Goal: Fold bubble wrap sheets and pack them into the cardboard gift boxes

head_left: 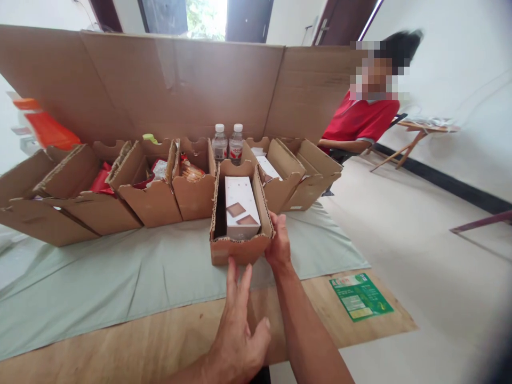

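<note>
A small open cardboard tray (pixel 239 250) stands on a pale green cloth (pixel 120 277), pulled forward out of a row of similar trays. Inside it lies a white box (pixel 240 208) with two brown squares printed on it. My right hand (pixel 279 242) grips the tray's right front corner, fingers curled over the rim. My left hand (pixel 239 325) hovers just in front of the tray with fingers stretched out, holding nothing.
Several cardboard trays (pixel 152 186) with packets stand in a row before a tall cardboard sheet (pixel 180 85). Two water bottles (pixel 227 143) stand behind. A green leaflet (pixel 360 296) lies on the wooden tabletop. A person in a red shirt (pixel 360 120) sits at the right.
</note>
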The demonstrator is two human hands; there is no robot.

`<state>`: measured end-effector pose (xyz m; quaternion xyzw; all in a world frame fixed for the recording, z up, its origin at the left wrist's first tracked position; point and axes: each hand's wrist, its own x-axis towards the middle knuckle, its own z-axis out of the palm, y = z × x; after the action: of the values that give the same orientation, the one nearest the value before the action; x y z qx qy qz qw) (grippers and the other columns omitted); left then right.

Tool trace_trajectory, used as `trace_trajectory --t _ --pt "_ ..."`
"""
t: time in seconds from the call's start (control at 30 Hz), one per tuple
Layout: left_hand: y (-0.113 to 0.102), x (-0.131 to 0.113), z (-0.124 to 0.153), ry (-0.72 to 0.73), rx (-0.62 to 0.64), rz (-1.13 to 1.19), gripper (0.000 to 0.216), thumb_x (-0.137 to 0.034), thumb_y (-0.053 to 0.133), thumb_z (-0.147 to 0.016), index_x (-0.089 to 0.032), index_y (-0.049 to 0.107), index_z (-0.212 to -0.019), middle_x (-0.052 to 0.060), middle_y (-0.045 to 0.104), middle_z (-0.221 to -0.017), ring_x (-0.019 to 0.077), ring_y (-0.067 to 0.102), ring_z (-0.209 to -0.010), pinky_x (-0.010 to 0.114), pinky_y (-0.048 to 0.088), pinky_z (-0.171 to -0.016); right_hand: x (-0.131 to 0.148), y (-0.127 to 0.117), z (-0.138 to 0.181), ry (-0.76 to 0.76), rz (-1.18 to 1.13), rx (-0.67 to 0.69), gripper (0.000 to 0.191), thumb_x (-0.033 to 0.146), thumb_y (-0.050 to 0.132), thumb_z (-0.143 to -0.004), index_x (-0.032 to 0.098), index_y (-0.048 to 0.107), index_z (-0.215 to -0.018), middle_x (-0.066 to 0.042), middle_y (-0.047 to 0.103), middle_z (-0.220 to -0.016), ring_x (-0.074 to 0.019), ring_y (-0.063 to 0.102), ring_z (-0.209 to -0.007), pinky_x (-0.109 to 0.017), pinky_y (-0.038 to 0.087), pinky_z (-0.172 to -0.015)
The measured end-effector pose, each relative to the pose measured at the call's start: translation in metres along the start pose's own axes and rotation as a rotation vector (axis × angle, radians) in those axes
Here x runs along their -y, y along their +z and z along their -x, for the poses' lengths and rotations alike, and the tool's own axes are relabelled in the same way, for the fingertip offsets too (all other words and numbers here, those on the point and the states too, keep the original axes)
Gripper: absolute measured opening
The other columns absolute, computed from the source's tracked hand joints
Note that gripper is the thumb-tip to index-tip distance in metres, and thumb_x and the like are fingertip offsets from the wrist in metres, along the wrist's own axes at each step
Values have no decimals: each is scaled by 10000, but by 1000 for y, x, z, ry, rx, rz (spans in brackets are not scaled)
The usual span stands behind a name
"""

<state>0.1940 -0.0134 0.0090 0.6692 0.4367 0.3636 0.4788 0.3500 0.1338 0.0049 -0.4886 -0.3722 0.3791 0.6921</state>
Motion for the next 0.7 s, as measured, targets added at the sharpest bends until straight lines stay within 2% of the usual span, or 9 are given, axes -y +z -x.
trace_trajectory --t 0.1,0.2,0.37,0.43,0.57,0.7 --pt "-2 -7 -36 -29 -4 41 861 -94 549 -823 -186 236 -1619 134 -111 -1739 352 4 -1606 600 249 -1255 -11 -7 -4 77 -41 -114 740 873 444 -805 205 712 -976 -108 780 -1048 -272 729 -1022 -363 556 -756" --pt "-6 -11 -74 -24 -17 38 843 -120 573 -823 -149 257 -1604 189 -82 -1732 370 127 -1596 575 363 -1204 -19 -11 -8 138 -61 -210 653 817 561 -754 192 698 -889 -115 779 -995 -255 739 -900 -308 510 -619" --pt "-13 -10 -116 -36 2 -31 851 -127 592 -793 -132 291 -1588 230 -49 -1724 409 303 -1536 471 576 -983 -22 -12 -10 163 -74 -275 578 726 638 -717 179 702 -894 -128 770 -1051 -237 727 -884 -284 490 -585" --pt "-16 -8 -127 -28 -14 -61 856 -116 595 -775 -132 305 -1581 229 -44 -1725 409 296 -1539 455 583 -967 -22 -9 -8 164 -69 -275 533 675 675 -701 178 706 -890 -127 771 -1057 -233 725 -878 -281 489 -583" --pt "-18 -4 -142 -7 -12 -115 859 -116 602 -763 -132 320 -1575 231 -52 -1724 417 312 -1532 524 513 -1072 -18 -2 -4 156 -53 -260 447 589 705 -684 177 709 -860 -119 775 -1036 -227 723 -852 -275 481 -575" --pt "-20 -3 -143 -1 34 -160 866 -123 613 -763 -97 321 -1577 261 -49 -1715 424 371 -1502 543 483 -1107 1 0 -6 104 -53 -239 382 500 746 -650 176 692 -845 -82 773 -874 -201 711 -724 -267 468 -562"
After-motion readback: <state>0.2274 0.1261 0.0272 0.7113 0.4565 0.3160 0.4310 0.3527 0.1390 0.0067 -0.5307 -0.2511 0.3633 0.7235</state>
